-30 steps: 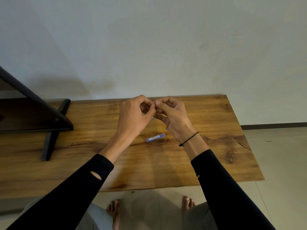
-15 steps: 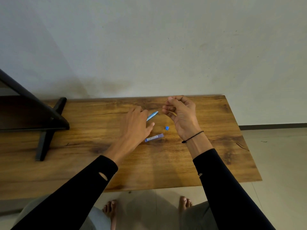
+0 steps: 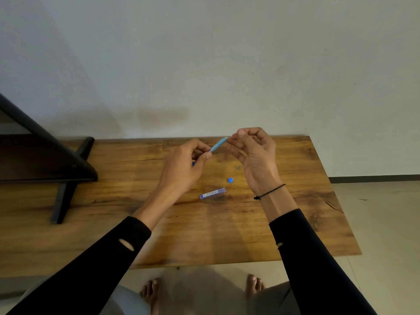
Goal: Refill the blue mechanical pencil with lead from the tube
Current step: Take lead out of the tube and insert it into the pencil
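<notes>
My left hand [image 3: 184,169] grips the blue mechanical pencil [image 3: 217,144] by its lower half and holds it tilted above the wooden table [image 3: 295,223], upper end pointing right. My right hand [image 3: 255,155] is raised beside it, thumb and forefinger pinched together right at the pencil's upper end. Anything between those fingertips is too thin to see. The lead tube [image 3: 212,193], clear violet with a white label, lies flat on the table below both hands. A small blue cap [image 3: 230,180] and a tiny grey piece [image 3: 239,167] lie near my right wrist.
A dark wooden stand [image 3: 68,178] with a slanted beam occupies the table's left end. A plain wall rises directly behind the table. My bare feet [image 3: 152,292] rest on the tiled floor under the near edge.
My left hand went down to the table, took hold of the pencil and lifted it up to my right hand. My right hand kept its pinch and stayed raised.
</notes>
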`<state>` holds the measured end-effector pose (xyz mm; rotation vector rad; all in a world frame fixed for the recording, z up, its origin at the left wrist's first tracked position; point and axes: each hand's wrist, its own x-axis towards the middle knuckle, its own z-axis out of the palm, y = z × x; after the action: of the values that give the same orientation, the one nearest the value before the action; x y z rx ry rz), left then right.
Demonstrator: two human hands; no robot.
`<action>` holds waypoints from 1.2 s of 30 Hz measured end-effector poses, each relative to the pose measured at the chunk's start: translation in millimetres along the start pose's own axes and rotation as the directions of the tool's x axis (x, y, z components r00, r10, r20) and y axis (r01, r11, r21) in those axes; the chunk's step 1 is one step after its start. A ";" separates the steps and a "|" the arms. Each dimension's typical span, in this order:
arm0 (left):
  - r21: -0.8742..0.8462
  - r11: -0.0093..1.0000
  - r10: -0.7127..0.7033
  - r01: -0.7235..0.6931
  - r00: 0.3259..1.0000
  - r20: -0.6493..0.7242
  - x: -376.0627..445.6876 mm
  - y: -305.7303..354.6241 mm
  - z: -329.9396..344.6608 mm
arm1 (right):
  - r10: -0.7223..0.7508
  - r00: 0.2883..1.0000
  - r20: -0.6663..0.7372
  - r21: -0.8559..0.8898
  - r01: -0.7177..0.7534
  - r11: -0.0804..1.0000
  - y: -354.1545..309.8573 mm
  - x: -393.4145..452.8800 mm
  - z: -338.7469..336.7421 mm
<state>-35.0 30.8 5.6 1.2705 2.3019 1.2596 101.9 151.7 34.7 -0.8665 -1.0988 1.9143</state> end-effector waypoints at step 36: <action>-0.019 0.999 0.044 -0.044 0.999 -0.031 -4.1 4.4 -9.6 | -0.158 0.977 0.145 -0.205 0.185 0.961 11.2 0.0 3.6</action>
<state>-35.2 23.2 14.1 1.3112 2.2886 1.3208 95.9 146.5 26.1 -0.7451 -1.4339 1.7468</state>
